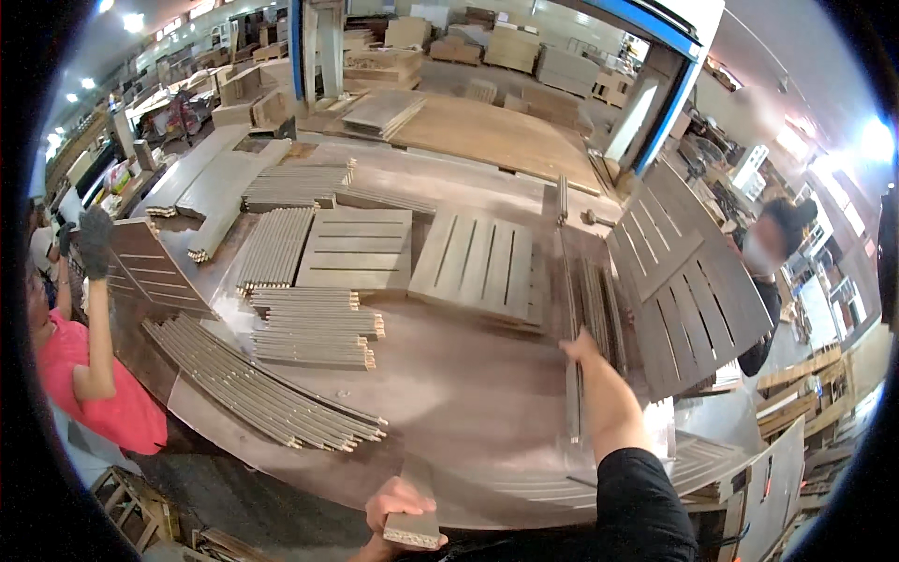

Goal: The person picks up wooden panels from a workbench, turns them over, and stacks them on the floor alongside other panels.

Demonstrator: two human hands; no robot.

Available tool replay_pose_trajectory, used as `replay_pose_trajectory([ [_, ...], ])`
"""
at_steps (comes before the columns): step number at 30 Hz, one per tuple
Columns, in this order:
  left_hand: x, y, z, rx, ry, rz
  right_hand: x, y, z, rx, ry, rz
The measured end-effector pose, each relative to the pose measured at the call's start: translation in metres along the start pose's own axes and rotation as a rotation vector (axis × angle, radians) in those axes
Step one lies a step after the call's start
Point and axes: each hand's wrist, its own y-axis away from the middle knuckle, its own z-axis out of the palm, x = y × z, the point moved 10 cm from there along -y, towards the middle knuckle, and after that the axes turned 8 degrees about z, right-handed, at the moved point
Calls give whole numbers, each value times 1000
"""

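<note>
Close to my body at the bottom, my left hand [397,504] is closed around a short, thick grey board [413,530] with a raw chipboard end. My right arm reaches forward across the table. Its hand [582,347] is closed on a long, narrow grey strip [573,405], one of several lying lengthwise there. Left of that hand lies a stack of slotted grey panels [476,262]. Just to its right, a large slotted panel [688,281] stands tilted, with more long strips [599,290] beside it.
Bundles of grey strips [267,379] cover the table's left half, near another slotted panel [354,248]. A hammer [596,218] lies at the far right. A co-worker in pink [103,389] holds a slotted panel [154,267] at left; another person [773,272] stands behind the tilted panel.
</note>
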Motion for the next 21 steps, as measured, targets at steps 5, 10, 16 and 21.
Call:
replay_pose_trajectory([
  [5, -15, 0, 8, -28, 80, -2, 70, -78, -16, 47, 152, -30],
  [10, -11, 11, -2, 80, 39, -70, -26, 2, -136, 34, -248, -31],
  [16, -18, 0, 6, 76, -140, -25, -114, 148, -288, -61, -966, -530],
  [21, -15, -12, 13, 11, -178, -113, -135, 263, -373, -478, -1307, -865],
])
